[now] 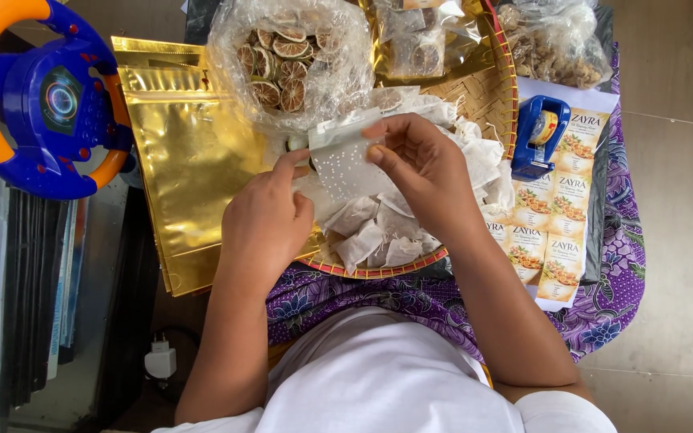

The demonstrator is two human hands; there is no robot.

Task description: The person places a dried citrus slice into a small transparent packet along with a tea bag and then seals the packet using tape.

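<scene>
Small white filter sachet [338,160], held upright over the woven tray [487,100], just in front of the clear bag of dried citrus slices [286,60]. Left hand [266,220] pinching the sachet's lower left edge between thumb and forefinger, remaining fingers curled shut. Right hand [423,164] closed on the sachet's upper right corner, fingertips folded over the top edge. Step in hand, by appearance: mouth of the sachet being held or parted for filling or folding; whether anything is already inside, not discernible. Next move, as a judgement: steady two-handed grip on thin material, and one hand freed only once the other has the sachet secure.

Beneath the hands, a heap of similar white sachets [387,232] filling the tray. To the left, a stack of gold foil pouches [178,152], partly under the tray, and beyond it a blue and orange toy steering wheel [38,96]. To the right, a blue tape dispenser [541,136] above a column of printed labels [559,216] on purple patterned cloth [611,273]. Further bags of dried material [555,40] at the top. Citrus bag standing close against the sachet, crowding the space above the hands.
</scene>
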